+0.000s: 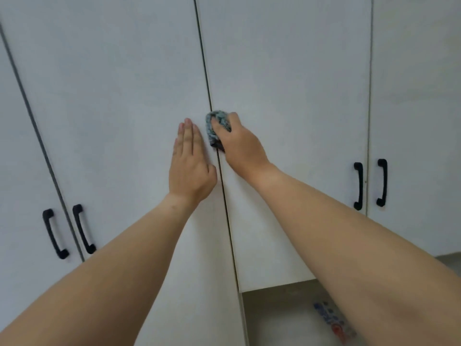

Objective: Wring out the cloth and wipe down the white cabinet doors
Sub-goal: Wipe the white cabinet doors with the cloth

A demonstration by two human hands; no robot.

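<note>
Two hands on white cabinet doors at the centre seam.

The right hand [239, 143] grips a bunched grey cloth [216, 128] and presses it against the seam [204, 71] between the left door [112, 96] and the right door [287, 71]. The left hand [190, 161] lies flat, fingers straight, just left of the seam. Wide bare door surface extends above both hands; black handles [82, 228] sit well apart, at the doors' outer edges.

A blurred object with blue and red patches [333, 322] sits at about five o'clock in the view, against a pale beige surface [279, 320] that shows below the bottom edge of the shorter units, while a strip of grey surface [449, 262] appears at four o'clock.
</note>
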